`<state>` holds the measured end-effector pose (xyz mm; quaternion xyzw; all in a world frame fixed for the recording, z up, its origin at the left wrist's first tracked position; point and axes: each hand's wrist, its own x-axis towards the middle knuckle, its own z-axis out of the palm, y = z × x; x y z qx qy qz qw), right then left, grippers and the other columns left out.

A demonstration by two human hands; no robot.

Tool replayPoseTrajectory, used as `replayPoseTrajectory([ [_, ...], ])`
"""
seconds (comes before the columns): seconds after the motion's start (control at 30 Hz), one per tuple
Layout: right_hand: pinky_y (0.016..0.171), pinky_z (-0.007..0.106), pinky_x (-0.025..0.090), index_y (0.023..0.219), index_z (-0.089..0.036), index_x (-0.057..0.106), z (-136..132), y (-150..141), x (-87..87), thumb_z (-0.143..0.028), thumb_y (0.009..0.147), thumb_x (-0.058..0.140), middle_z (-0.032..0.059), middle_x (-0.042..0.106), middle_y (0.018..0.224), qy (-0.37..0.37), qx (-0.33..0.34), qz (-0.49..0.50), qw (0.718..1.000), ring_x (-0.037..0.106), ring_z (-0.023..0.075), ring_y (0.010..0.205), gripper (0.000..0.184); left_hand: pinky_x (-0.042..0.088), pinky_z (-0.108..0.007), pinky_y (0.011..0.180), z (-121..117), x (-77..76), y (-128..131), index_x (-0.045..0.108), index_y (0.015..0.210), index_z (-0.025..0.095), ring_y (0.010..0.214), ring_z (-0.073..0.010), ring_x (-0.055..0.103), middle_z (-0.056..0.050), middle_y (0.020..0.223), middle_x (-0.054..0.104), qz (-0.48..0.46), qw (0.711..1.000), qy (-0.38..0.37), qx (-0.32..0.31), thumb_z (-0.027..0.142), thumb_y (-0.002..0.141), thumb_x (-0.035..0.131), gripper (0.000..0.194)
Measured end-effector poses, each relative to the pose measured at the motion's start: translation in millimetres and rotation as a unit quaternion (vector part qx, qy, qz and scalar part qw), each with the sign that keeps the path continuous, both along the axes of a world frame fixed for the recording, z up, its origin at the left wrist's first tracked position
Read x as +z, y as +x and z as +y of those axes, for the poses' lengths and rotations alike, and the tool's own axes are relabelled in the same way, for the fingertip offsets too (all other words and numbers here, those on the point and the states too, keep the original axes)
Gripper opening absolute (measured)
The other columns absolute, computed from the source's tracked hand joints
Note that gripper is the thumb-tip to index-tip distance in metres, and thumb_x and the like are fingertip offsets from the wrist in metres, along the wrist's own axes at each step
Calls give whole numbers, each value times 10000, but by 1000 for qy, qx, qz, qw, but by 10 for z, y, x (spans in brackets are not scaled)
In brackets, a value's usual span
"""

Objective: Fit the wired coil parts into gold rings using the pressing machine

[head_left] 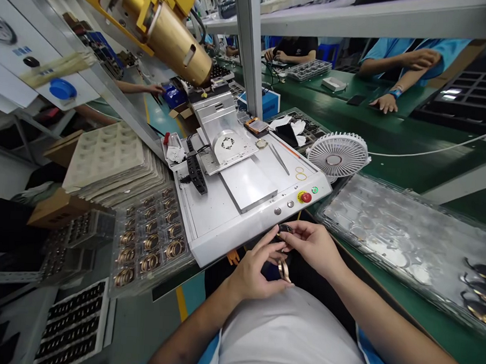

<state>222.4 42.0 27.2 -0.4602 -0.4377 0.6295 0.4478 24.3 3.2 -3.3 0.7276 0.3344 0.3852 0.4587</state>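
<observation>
Close to my body, in front of the white machine's edge, both my hands are together. My left hand (257,268) is closed around a gold-coloured ring (283,271), which stands on edge near the thumb. My right hand (315,246) pinches a small round black part (284,229) that looks like a watch piece. The fingertips of my left hand also reach up against this black part. Its lower side is hidden by fingers.
Ahead stands a white machine (208,239) with a red button (305,197), tweezers (280,159) and thin rings (301,174). A tray of gold rings (152,242) lies left; a white fan (338,155) and covered tray (406,226) are right. Co-workers sit across the green bench.
</observation>
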Motion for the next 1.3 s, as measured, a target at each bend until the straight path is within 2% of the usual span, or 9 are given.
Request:
replayPoseTrajectory([
  [0.1,639,328,641,902,-167,814,-3,3,-30,-490,612,976,57,770,757,-20,6,20,1000,724,213,642,463,667,-478,926,20,-114,-25,391,1572,272,1162,-356,744,-223,1692,317,106,987,121,-10,255,811,831,880],
  [0.17,632,318,636,881,-165,814,-4,-8,-48,-476,599,986,54,761,729,-24,-1,29,999,720,208,635,454,655,-496,953,26,-159,-35,285,1612,300,1259,-366,693,-209,1698,310,146,976,159,-18,240,822,812,951],
  [0.27,573,273,591,824,-160,792,-12,-26,-56,-503,642,960,42,728,668,-31,-20,48,998,670,167,578,423,651,-459,974,27,-162,-40,235,1629,317,1228,-328,717,-218,1710,275,79,990,114,-30,222,798,840,1032],
  [0.37,493,216,492,723,-164,726,-27,-27,-41,-478,644,961,-2,648,582,-54,-7,75,996,557,106,493,400,650,-420,969,43,-138,-44,462,1525,283,1150,-292,756,-211,1633,438,-93,995,18,8,216,785,874,849],
  [0.47,486,199,436,686,-156,692,-59,-29,-10,-445,639,963,-13,616,597,-87,40,89,991,509,89,517,399,627,-419,1002,85,-136,-45,668,1315,233,1151,-278,753,-150,1336,728,-233,969,-79,37,264,815,868,540],
  [0.57,553,216,462,702,-143,700,-114,-71,26,-429,626,954,10,650,679,-116,66,97,986,542,106,599,389,619,-404,1010,118,-158,-19,738,1216,236,1122,-261,763,-119,1229,787,-312,940,-125,59,325,763,913,495],
  [0.7,590,251,467,675,-165,615,-205,-183,80,-367,610,918,7,651,667,-144,60,122,980,562,124,599,370,634,-375,984,101,-196,43,750,1215,274,1135,-251,764,-99,1266,779,-331,932,-139,58,294,732,935,518],
  [0.93,520,220,328,699,-217,471,-289,-340,214,-247,604,804,-74,527,597,-65,-5,68,996,444,91,556,347,640,-367,987,59,-271,37,737,1251,322,1150,-251,761,-77,1284,773,-317,941,-104,57,243,713,945,582],
  [1.3,518,234,372,812,-238,453,-310,-389,206,-221,608,690,-82,578,661,-53,11,31,998,493,104,566,313,657,-394,964,15,-309,-42,765,1217,329,1108,-275,776,-75,1261,774,-291,946,-112,86,187,636,979,635],
])
